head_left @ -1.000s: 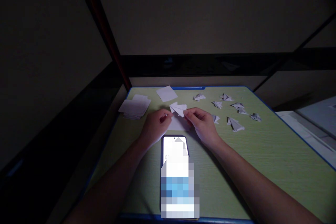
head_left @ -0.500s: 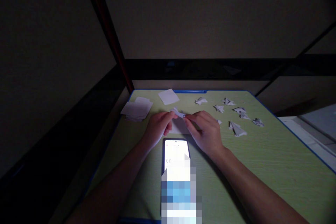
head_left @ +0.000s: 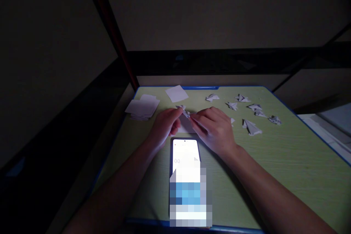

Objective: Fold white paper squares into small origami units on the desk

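Note:
Between my two hands is a small piece of folded white paper (head_left: 186, 113), pinched from both sides. My left hand (head_left: 165, 125) grips its left end with thumb and forefinger, the other fingers curled under. My right hand (head_left: 215, 128) closes its fingertips on the right end. Directly beneath the folded piece a flat white sheet (head_left: 184, 126) lies on the table, partly covered by my hands. A phone (head_left: 186, 157) with a bright screen lies just in front of them; its lower part is blurred out.
A stack of white paper (head_left: 142, 108) sits at the left of the green table (head_left: 282, 175). One square sheet (head_left: 177, 93) lies near the back edge. Several folded paper figures (head_left: 251, 127) are scattered on the right. Beyond the right edge stands something white (head_left: 326, 128).
My right fingertips have come a little further left and closer to my left hand on the folded paper. The whole view has tilted slightly, so the table appears higher.

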`<state>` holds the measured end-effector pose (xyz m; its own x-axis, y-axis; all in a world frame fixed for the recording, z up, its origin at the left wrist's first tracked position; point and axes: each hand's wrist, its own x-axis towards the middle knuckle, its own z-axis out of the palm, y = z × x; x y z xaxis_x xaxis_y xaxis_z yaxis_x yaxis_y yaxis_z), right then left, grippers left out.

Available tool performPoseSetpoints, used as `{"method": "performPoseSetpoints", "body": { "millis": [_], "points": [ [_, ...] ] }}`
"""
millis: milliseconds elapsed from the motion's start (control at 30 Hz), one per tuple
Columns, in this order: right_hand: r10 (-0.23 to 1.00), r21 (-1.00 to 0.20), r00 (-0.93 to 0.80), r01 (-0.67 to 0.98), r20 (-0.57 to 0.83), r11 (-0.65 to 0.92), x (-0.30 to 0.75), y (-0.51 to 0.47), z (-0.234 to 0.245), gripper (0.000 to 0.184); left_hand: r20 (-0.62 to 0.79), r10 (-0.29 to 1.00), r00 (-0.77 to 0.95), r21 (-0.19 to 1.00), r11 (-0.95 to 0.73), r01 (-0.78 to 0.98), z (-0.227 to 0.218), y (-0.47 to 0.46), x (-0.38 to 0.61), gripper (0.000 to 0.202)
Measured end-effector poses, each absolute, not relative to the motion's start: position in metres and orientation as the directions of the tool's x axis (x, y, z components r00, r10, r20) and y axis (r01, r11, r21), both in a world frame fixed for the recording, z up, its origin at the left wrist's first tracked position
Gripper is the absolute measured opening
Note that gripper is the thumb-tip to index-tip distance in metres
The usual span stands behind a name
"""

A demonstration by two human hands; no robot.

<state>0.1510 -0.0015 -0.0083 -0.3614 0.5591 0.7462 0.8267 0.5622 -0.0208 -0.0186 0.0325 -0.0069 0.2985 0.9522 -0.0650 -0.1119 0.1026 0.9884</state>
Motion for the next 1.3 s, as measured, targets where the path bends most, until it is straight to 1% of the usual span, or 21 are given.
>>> {"method": "performPoseSetpoints", "body": {
  "millis": [267, 367, 433, 567, 700, 767, 833, 900, 1000, 1167, 1300],
  "points": [
    [0.601, -0.081, -0.329, 0.829, 0.728, 0.553, 0.151, -0.002, -0.009, 0.017, -0.097, 0.932, 0.348, 0.968, 0.169, -0.184, -0.006, 0.033, -0.019, 0.029],
    [0.624, -0.147, -0.296, 0.817, 0.723, 0.558, 0.152, -0.002, -0.010, 0.018, -0.102, 0.931, 0.350, 0.957, 0.188, -0.222, -0.005, 0.033, -0.020, 0.027],
    [0.652, -0.253, -0.225, 0.793, 0.724, 0.555, 0.152, -0.002, -0.011, 0.016, -0.104, 0.931, 0.351, 0.947, 0.200, -0.250, -0.003, 0.034, -0.020, 0.026],
    [0.749, -0.541, -0.038, 0.668, 0.662, 0.512, 0.150, -0.002, -0.013, 0.014, -0.114, 0.919, 0.379, 0.927, 0.235, -0.292, -0.002, 0.034, -0.020, 0.018],
    [0.855, -0.752, 0.064, 0.513, 0.515, 0.415, 0.144, -0.001, -0.015, 0.016, -0.129, 0.916, 0.380, 0.925, 0.249, -0.286, -0.002, 0.033, -0.018, 0.015],
    [0.904, -0.857, 0.105, 0.381, 0.413, 0.347, 0.142, -0.001, -0.016, 0.017, -0.133, 0.914, 0.383, 0.930, 0.248, -0.270, -0.003, 0.033, -0.017, 0.014],
    [0.937, -0.925, 0.128, 0.253, 0.324, 0.285, 0.140, -0.001, -0.016, 0.020, -0.137, 0.912, 0.387, 0.936, 0.247, -0.252, -0.003, 0.033, -0.016, 0.013],
    [0.956, -0.954, 0.124, 0.173, 0.267, 0.244, 0.139, -0.001, -0.014, 0.024, -0.140, 0.912, 0.384, 0.941, 0.243, -0.234, -0.003, 0.032, -0.016, 0.013],
    [0.972, -0.972, 0.095, 0.112, 0.216, 0.205, 0.138, -0.002, -0.011, 0.030, -0.129, 0.914, 0.384, 0.958, 0.214, -0.188, -0.003, 0.031, -0.017, 0.013],
    [0.989, -0.986, 0.025, 0.091, 0.145, 0.142, 0.139, -0.002, -0.010, 0.035, -0.051, 0.932, 0.360, 0.988, 0.100, -0.117, -0.002, 0.030, -0.017, 0.012],
    [0.994, -0.991, -0.001, 0.068, 0.113, 0.113, 0.141, 0.000, -0.015, 0.035, -0.026, 0.935, 0.354, 0.996, 0.055, -0.072, -0.001, 0.030, -0.017, 0.010]
  ]
}}
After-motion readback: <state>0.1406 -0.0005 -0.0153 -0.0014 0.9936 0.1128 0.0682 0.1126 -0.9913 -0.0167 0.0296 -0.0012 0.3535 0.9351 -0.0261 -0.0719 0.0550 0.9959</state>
